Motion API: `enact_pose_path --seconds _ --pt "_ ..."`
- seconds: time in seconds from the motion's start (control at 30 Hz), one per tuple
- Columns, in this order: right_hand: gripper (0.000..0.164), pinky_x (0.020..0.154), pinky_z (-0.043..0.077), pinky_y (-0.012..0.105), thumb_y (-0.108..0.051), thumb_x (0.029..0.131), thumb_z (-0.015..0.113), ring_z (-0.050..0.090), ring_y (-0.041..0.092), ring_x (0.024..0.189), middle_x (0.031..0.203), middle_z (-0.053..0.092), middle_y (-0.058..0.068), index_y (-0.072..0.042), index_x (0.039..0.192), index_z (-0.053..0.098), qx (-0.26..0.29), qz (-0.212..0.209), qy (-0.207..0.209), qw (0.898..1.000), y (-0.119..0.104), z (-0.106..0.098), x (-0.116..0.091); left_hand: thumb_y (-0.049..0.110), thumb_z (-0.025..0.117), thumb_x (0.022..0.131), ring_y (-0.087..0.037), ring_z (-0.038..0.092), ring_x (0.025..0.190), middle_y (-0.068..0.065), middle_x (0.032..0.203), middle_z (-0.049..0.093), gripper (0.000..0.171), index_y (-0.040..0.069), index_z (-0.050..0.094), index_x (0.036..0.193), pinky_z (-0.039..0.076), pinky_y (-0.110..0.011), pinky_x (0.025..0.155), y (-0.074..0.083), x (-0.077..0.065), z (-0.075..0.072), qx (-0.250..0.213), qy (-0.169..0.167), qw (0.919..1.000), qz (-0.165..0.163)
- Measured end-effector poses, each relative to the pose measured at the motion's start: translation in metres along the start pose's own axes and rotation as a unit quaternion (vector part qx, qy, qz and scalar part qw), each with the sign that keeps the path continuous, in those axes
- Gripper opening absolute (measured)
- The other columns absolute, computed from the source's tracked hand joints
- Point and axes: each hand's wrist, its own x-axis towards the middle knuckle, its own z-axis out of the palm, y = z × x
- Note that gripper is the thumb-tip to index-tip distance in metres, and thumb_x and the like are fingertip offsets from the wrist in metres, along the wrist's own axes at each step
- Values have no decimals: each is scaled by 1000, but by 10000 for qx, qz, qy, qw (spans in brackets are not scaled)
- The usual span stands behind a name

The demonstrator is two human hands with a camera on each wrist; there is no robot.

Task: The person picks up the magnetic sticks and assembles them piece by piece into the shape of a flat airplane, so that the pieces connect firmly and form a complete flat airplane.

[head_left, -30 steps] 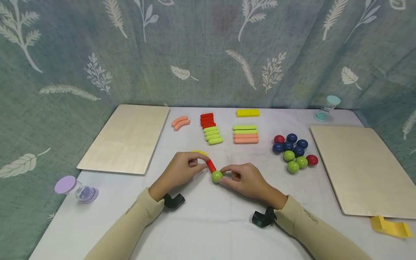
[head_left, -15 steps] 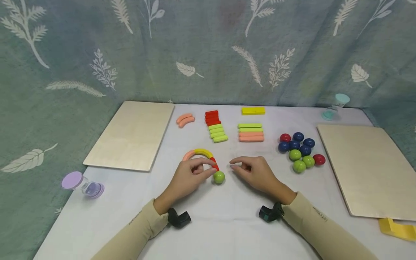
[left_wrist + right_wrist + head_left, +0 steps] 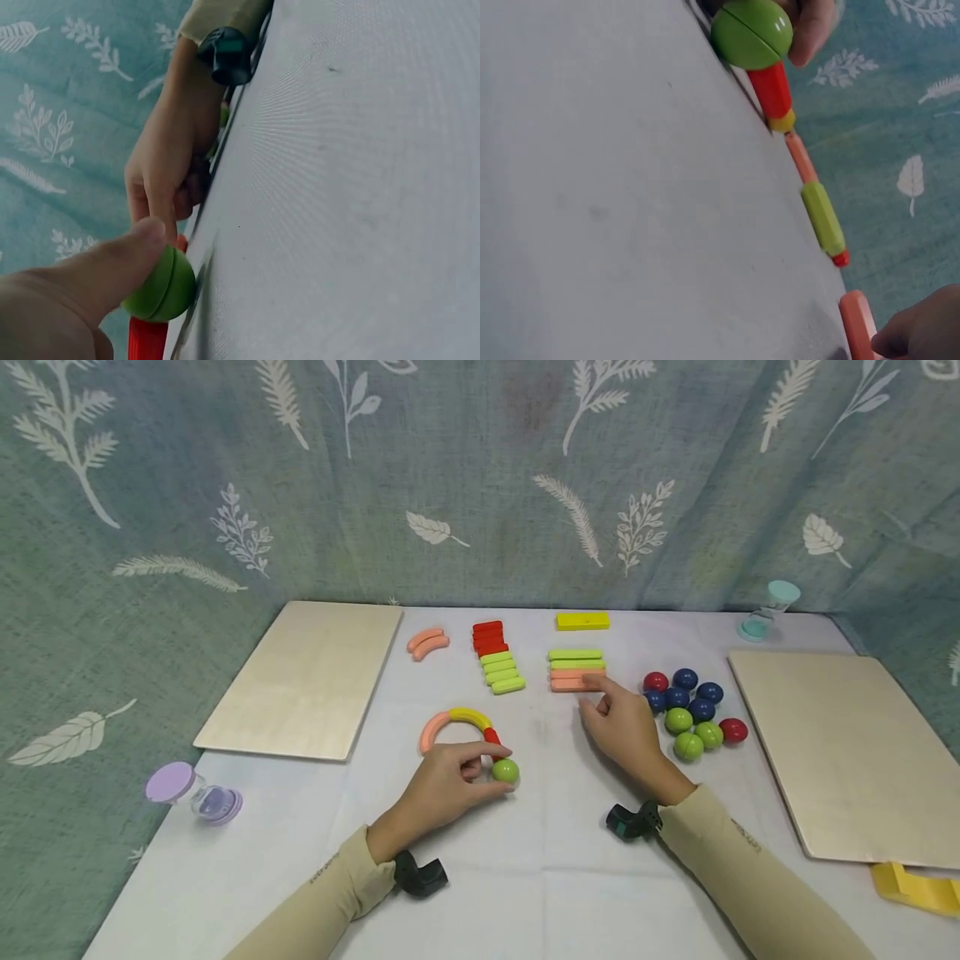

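Observation:
On the white cloth, an arc joins a curved pink piece (image 3: 432, 732), a curved yellow piece (image 3: 470, 717), a short red piece (image 3: 491, 737) and a green ball (image 3: 506, 770). My left hand (image 3: 448, 787) has thumb and forefinger on opposite sides of the green ball, pinching it; the left wrist view shows the thumb (image 3: 124, 259) against it. My right hand (image 3: 624, 727) reaches over the front pink stick (image 3: 567, 685), forefinger at its right end and thumb just in front. In the right wrist view, a fingertip meets the pink stick (image 3: 857, 322).
Several red and green sticks (image 3: 500, 667) lie behind the arc, with curved pink pieces (image 3: 429, 643) to their left. A yellow bar (image 3: 582, 622) is farther back. Several coloured balls (image 3: 688, 745) sit right. Wooden boards (image 3: 300, 685) flank both sides; sand timers (image 3: 213, 803) stand near the edges.
My right hand has let go of the green ball and moved right and away to the pink sticks. My left hand has shifted from the red piece to the green ball.

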Motion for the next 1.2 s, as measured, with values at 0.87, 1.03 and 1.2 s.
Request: enact_pose_path --seconds 0.87,1.03,1.2 --pt "34 41 26 27 -28 89 61 38 13 43 50 43 -3 -18 122 63 81 -731 -805 9940 -39 48 38 38 78 75 -7 27 51 7 55 28 28 33 69 101 22 -23 47 -6 -3 -3 -374 -18 9991 -174" --pt "26 40 26 27 -28 88 62 37 13 43 50 43 -3 -19 112 68 -131 -726 -798 9941 -39 52 38 39 77 75 -7 27 51 7 55 28 28 33 69 101 22 -23 47 -5 -4 -1 -389 -15 9991 -188" --pt "20 43 29 28 -31 88 65 39 13 46 53 44 -4 -20 104 68 -82 -779 -892 9929 -34 47 31 40 77 75 -6 26 50 7 54 28 28 32 69 101 22 -24 46 -6 -5 0 -376 9 9992 -141"
